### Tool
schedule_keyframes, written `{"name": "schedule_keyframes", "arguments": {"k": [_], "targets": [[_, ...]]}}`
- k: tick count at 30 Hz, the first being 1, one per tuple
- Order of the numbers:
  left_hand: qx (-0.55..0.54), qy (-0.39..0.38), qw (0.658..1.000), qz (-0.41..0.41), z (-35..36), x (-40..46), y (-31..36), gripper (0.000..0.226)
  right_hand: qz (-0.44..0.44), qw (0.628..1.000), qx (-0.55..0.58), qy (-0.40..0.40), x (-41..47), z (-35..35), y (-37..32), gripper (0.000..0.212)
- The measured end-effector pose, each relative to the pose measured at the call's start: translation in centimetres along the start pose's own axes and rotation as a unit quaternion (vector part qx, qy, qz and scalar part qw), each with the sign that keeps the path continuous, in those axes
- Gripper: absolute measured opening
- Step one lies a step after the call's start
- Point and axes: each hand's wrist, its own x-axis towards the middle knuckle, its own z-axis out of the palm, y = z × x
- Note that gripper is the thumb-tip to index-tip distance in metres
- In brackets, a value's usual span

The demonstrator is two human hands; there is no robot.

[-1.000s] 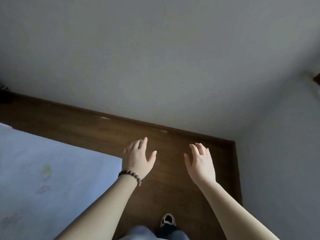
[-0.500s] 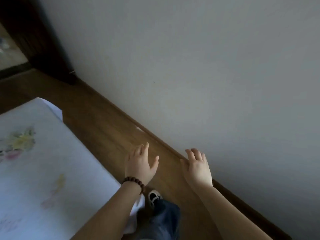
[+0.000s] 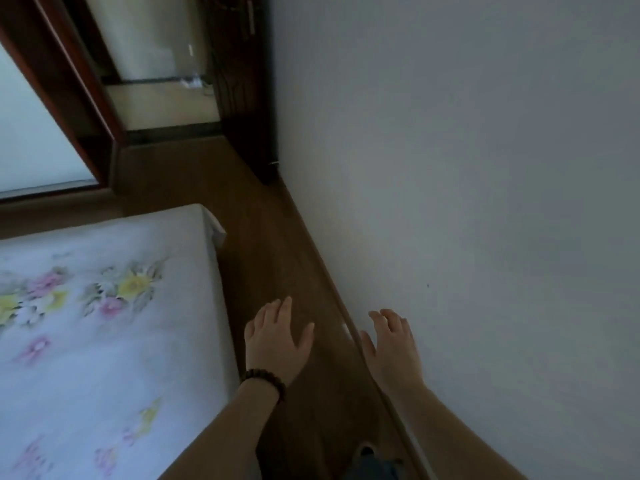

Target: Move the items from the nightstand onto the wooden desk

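Since the earlier frames the view has swung left, bringing a bed with a flowered sheet and a dark doorway into sight. Over the wooden floor the left hand, with a bead bracelet, and the right hand by the wall hover with fingers spread and empty. Neither nightstand, its items nor table shows.

Dim room. My view: pale wall on right, brown skirting at its foot. Wood floor runs narrow between wall and bed — white sheet, pastel flowers. Ahead, dark doorframe — lighter floor beyond. Frosted panel far left.
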Motion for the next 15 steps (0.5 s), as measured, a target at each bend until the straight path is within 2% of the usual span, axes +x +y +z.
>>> {"name": "schedule_keyframes", "arguments": {"k": [6,15], "targets": [[0.008,0.053,0.996,-0.068,-0.6,11.5,-3.1,0.07,-0.076,0.997,0.013,-0.023,14.9,3.0,-3.8,0.045],[0.024,0.078,0.985,-0.151,-3.1,35.8,-5.0,0.069,-0.156,0.987,-0.007,-0.047,42.5,5.7,-9.1,0.047]]}}
